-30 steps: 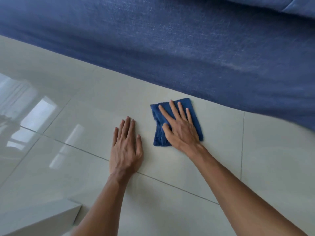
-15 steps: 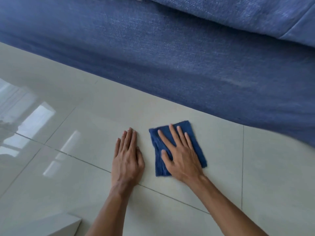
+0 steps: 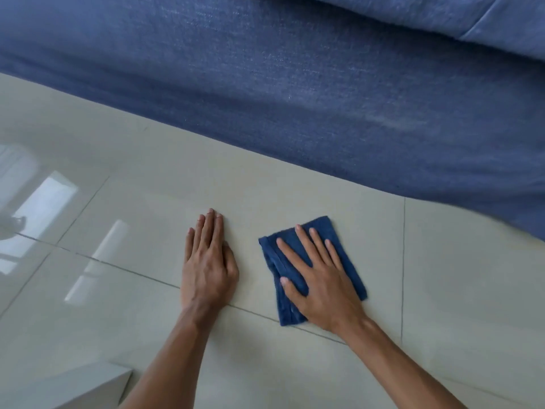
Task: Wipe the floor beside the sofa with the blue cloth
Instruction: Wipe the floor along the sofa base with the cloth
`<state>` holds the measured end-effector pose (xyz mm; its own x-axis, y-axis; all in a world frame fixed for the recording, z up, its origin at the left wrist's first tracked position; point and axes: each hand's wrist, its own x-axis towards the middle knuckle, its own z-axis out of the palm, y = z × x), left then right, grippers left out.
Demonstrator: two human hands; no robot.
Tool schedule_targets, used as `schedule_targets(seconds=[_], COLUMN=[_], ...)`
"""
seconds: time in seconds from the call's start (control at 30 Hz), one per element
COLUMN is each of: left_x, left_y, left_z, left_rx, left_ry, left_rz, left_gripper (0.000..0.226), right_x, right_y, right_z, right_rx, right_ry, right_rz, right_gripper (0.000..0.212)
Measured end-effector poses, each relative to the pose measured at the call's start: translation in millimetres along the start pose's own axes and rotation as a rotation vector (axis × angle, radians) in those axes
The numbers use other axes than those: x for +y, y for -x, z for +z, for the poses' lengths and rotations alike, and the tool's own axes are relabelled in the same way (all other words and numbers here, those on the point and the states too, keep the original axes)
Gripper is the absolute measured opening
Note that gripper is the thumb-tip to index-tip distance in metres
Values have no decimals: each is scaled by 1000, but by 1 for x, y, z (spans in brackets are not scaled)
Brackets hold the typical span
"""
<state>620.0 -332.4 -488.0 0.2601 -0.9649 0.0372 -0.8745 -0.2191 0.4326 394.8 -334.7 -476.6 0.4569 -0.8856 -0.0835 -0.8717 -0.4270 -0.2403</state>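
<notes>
A folded blue cloth (image 3: 352, 273) lies on the glossy pale tiled floor (image 3: 141, 199), a short way in front of the blue sofa (image 3: 295, 98). My right hand (image 3: 321, 284) is pressed flat on top of the cloth, fingers spread, covering most of it. My left hand (image 3: 208, 264) rests palm-down on the bare tile to the left of the cloth, fingers together and holding nothing. A strip of tile separates the two hands.
The sofa's fabric base runs diagonally across the top of the view, with a lighter blue cushion (image 3: 442, 13) at the top right. A white block-shaped object (image 3: 73, 391) sits at the bottom left corner. Window reflections shine on the tiles at left.
My right hand has slid the cloth back toward me, away from the sofa's edge, and a little to the right. The left hand has stayed planted on the tile.
</notes>
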Motion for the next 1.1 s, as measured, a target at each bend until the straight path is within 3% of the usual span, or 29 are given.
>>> schedule_targets(seconds=[0.1,0.2,0.23,0.37,0.4,0.47,0.6,0.67,0.73,0.8,0.87,0.97,1.03,1.1], left_x=[2,4,4,3,4,4,4,3,2,1,1,0,1,2], left_y=[-1,1,1,1,1,2,2,1,1,1,1,1,0,0], left_z=[1,-1,-2,-2,-1,-1,1,1,0,2,2,3,3,3], left_rx=[14,-15,-22,-10,-9,-3,4,-1,-2,-5,-2,10,12,3], left_ry=[-3,-4,-3,-17,-18,-14,-12,-13,-19,-24,-18,-29,-25,-26], left_rz=[-16,-15,-14,-19,-21,-31,-27,-15,-11,0,-10,1,2,-6], left_gripper=[60,60,60,59,59,59,59,59,60,59,59,59,59,59], right_x=[61,35,14,-9,5,43,40,9,-6,1,37,83,71,39], right_y=[-6,-77,-89,-9,22,42,-40,-48,3,76,107,57,11,9], right_z=[-10,-9,-5,5,2,-2,-4,2,8,6,0,-7,-8,1], right_rx=[78,200,198,64,44,105,205,201,101,14,38,146,188,189], right_ry=[55,-32,-40,3,-3,28,-14,-13,13,1,22,75,48,34], right_rz=[257,656,628,114,118,309,723,578,283,157,231,510,667,615], right_gripper=[66,68,67,62,61,63,68,64,62,62,63,66,68,66])
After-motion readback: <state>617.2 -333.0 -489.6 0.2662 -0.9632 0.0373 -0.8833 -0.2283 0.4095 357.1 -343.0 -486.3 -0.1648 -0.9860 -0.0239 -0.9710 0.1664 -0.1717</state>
